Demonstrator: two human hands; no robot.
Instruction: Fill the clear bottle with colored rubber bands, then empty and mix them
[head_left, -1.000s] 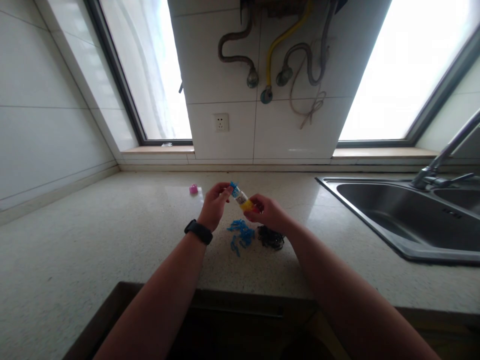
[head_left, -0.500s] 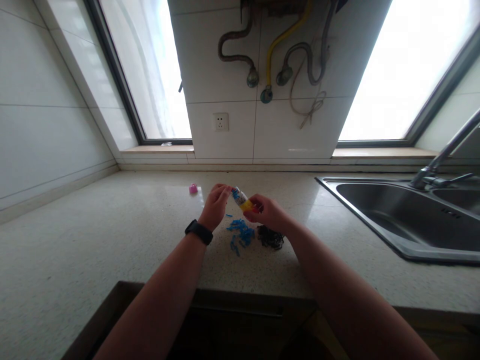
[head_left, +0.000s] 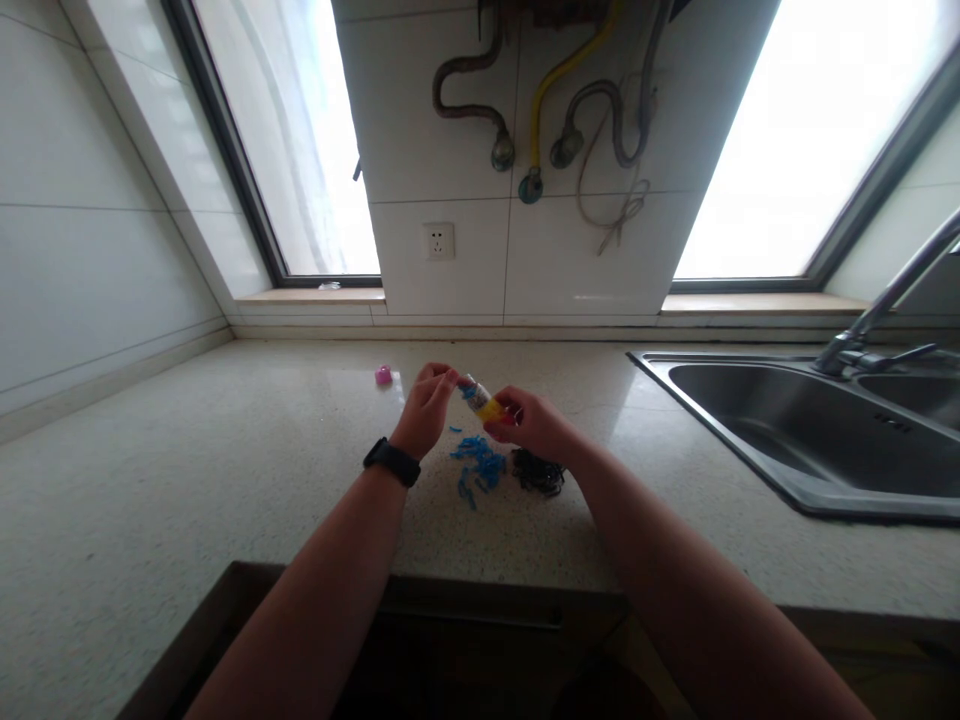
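Observation:
My right hand is wrapped round a small clear bottle that shows bands of red, yellow and blue contents. The bottle is tilted, its mouth up and to the left. At that mouth the fingers of my left hand are pinched together; what they hold, if anything, is too small to make out. Under the hands lies a loose heap of small blue bands. Beside it, below my right wrist, is a heap of small black bands. A pink cap sits on the counter to the left.
The speckled counter runs to a tiled wall with a socket and hanging pipes. To the right are a steel sink and a tap. A dark counter edge lies under my forearms.
My left fingers have shifted slightly at the bottle's mouth, while my right hand keeps its hold. The heaps and the pink cap lie as before; the view has moved a little.

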